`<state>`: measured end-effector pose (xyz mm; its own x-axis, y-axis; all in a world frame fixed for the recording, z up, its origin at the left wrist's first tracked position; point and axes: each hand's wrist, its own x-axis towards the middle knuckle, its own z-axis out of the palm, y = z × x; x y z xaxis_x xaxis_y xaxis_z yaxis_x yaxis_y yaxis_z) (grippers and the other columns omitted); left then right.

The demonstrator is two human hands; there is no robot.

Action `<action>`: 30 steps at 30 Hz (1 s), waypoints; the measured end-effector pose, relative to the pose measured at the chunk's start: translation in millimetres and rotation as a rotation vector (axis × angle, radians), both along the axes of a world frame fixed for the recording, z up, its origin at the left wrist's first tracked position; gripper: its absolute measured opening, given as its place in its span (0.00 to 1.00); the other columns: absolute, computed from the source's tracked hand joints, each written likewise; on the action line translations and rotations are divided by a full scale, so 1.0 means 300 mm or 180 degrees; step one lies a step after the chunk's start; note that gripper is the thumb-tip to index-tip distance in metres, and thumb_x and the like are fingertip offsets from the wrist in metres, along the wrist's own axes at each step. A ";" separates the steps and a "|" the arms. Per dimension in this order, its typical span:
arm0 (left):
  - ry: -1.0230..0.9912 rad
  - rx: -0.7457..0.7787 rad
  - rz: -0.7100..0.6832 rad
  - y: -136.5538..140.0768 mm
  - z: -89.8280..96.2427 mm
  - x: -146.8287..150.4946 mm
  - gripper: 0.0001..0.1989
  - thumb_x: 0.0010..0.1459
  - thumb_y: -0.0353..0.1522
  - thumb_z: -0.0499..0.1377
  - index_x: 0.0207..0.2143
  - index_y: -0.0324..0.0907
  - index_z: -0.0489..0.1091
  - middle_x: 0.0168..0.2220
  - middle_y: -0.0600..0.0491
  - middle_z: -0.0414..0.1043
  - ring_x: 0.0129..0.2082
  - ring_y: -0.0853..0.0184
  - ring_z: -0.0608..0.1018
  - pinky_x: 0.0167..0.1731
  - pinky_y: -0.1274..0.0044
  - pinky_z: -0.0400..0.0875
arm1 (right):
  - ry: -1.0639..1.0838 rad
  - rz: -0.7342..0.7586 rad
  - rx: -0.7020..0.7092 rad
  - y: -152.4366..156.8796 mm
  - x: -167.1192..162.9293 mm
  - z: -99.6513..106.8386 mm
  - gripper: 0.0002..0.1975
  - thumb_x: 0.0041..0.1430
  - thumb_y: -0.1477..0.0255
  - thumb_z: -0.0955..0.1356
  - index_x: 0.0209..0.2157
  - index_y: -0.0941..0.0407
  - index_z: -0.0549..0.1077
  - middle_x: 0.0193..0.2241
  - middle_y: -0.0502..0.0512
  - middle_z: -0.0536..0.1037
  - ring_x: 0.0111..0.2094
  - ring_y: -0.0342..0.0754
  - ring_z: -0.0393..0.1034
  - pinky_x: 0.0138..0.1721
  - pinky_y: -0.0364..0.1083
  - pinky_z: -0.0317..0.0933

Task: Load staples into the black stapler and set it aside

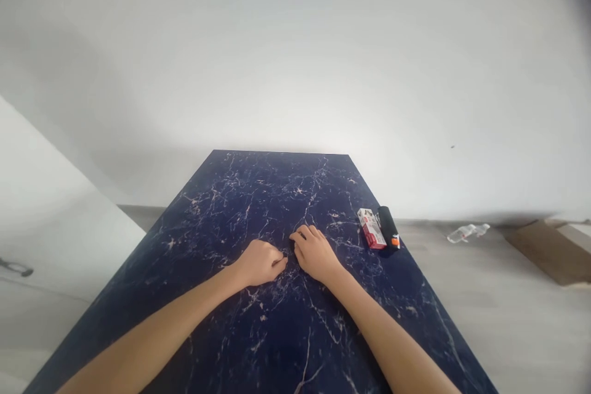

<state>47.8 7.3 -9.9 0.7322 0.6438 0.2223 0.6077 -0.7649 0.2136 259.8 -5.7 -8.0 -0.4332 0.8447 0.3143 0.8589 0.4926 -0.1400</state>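
Left hand (261, 263) curled, thumb against fingers; right hand (317, 253) loosely bent, thumb apart, both on a blue, white-veined table (272, 197). Whether they hold anything, I cannot tell. Near the table's right edge, a red-and-white box (372, 229), lettering too small to read, lies beside a black tube (386, 225). Beyond: pale wall (295, 74).

We find room ahead of our left hand (263, 263) and right hand (316, 253), up to the wall (286, 74) beyond the table (272, 197). Rightward, a box (372, 231) and black tube (386, 223), side by side, obstruct passage; leftward, we can pass.
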 end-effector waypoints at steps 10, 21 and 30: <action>-0.0052 0.0057 -0.0078 0.010 -0.012 -0.012 0.23 0.67 0.34 0.53 0.17 0.40 0.64 0.19 0.54 0.70 0.19 0.70 0.69 0.24 0.74 0.51 | 0.0157 -0.0030 -0.0020 0.015 -0.024 0.006 0.08 0.67 0.76 0.63 0.44 0.55 0.72 0.43 0.57 0.71 0.44 0.52 0.63 0.46 0.50 0.58; -0.0029 -0.0081 -0.0063 0.014 -0.011 -0.016 0.22 0.67 0.35 0.54 0.19 0.41 0.66 0.20 0.54 0.71 0.21 0.68 0.72 0.25 0.75 0.57 | 0.0205 0.0088 -0.0096 0.007 -0.017 0.012 0.12 0.68 0.76 0.62 0.48 0.55 0.73 0.45 0.58 0.72 0.46 0.51 0.66 0.50 0.51 0.62; -0.0646 0.0337 0.0562 0.028 -0.014 -0.004 0.15 0.65 0.32 0.55 0.53 0.42 0.70 0.50 0.45 0.75 0.52 0.54 0.75 0.52 0.62 0.71 | 0.0629 -0.0418 0.0282 -0.005 -0.060 -0.030 0.32 0.63 0.71 0.67 0.67 0.56 0.59 0.65 0.65 0.61 0.64 0.61 0.55 0.63 0.61 0.58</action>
